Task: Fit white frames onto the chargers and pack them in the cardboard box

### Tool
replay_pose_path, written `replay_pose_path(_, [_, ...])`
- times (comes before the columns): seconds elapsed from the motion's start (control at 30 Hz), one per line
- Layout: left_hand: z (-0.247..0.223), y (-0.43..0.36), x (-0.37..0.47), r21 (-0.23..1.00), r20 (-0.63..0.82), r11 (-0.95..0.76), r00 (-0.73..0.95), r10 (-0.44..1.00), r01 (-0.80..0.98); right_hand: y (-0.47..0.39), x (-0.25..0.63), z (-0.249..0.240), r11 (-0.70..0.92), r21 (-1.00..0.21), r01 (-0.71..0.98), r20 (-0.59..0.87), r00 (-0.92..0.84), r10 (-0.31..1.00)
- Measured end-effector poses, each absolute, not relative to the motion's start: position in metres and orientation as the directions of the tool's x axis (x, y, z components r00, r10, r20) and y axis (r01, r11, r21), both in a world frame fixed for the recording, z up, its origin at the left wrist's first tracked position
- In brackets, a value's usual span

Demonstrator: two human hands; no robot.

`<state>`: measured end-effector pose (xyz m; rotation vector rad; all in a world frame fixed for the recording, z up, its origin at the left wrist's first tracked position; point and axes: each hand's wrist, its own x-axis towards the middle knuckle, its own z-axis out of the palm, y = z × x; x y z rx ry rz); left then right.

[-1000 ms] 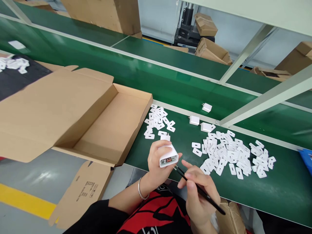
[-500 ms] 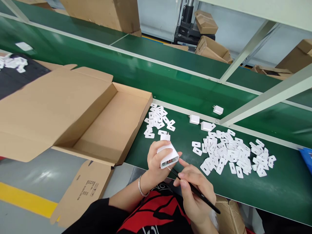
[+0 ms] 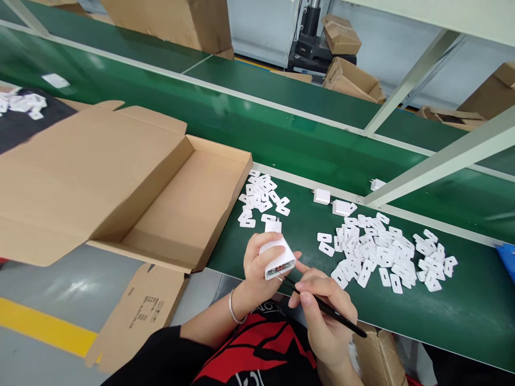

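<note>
My left hand (image 3: 259, 265) is wrapped round a white charger housing (image 3: 280, 257), whose open end faces me and shows parts inside. In my right hand (image 3: 325, 308) is a thin black tool (image 3: 340, 317), gripped between thumb and fingers, with its tip at the lower edge of that open end. Just beyond the housing a smaller white adapter (image 3: 273, 225) lies on the green bench. Loose white slotted plates form a small pile (image 3: 259, 195) beside the box and a larger pile (image 3: 378, 249) on the right.
An open cardboard box (image 3: 173, 198) stands at the left, its lid spread outward. White adapters (image 3: 322, 196) sit along the bench's back rail. A slanted metal post (image 3: 438, 161) rises at the right. Behind the rail runs a green belt (image 3: 225, 126) carrying a white piece (image 3: 55, 81).
The white pieces on the belt behind the rail have moved right, one now partly behind the post. My right hand has shifted very slightly right with the tool; my left hand is nearly still.
</note>
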<state>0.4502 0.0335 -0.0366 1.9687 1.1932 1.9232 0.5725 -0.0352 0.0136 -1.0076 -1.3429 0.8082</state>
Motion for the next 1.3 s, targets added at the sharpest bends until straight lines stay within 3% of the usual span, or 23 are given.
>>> replay_pose_path(0.17, [-0.036, 0.032, 0.450, 0.657, 0.736, -0.651, -0.135, 0.664, 0.380, -0.035, 0.572, 0.010, 0.349, -0.937, -0.002, 0.346, 0.127, 0.930])
replay_pose_path(0.37, [-0.035, 0.031, 0.453, 0.761, 0.639, -0.595, -0.141, 0.756, 0.261, -0.033, 0.577, 0.011, 0.379, -0.921, 0.084, 0.389, 0.212, 0.897])
replay_pose_path(0.63, [-0.042, 0.030, 0.451, 0.670, 0.708, -0.652, -0.044, 0.704, 0.356, -0.028, 0.581, 0.019, 0.240, -0.937, 0.253, 0.285, 0.158, 0.946])
replay_pose_path(0.77, [-0.041, 0.030, 0.457, 0.815, 0.574, -0.569, -0.018, 0.819, 0.114, -0.027, 0.580, 0.020, 0.247, -0.941, 0.230, 0.295, 0.206, 0.933])
replay_pose_path(0.87, [-0.041, 0.028, 0.463, 0.893, 0.444, -0.442, 0.006, 0.896, -0.078, -0.027, 0.583, 0.019, 0.313, -0.938, 0.149, 0.345, 0.345, 0.873])
replay_pose_path(1.0, [-0.046, 0.027, 0.464, 0.939, 0.302, -0.297, 0.002, 0.953, -0.170, -0.021, 0.595, 0.012, 0.331, -0.932, 0.149, 0.360, 0.503, 0.786])
replay_pose_path(1.17, [-0.051, 0.027, 0.460, 0.949, 0.218, -0.210, 0.008, 0.976, -0.236, 0.005, 0.617, -0.023, 0.110, -0.900, 0.421, 0.309, 0.440, 0.843])
replay_pose_path(1.3, [-0.052, 0.028, 0.458, 0.960, 0.172, -0.166, 0.009, 0.985, -0.224, 0.031, 0.631, -0.064, 0.088, -0.664, 0.742, 0.295, 0.152, 0.944])
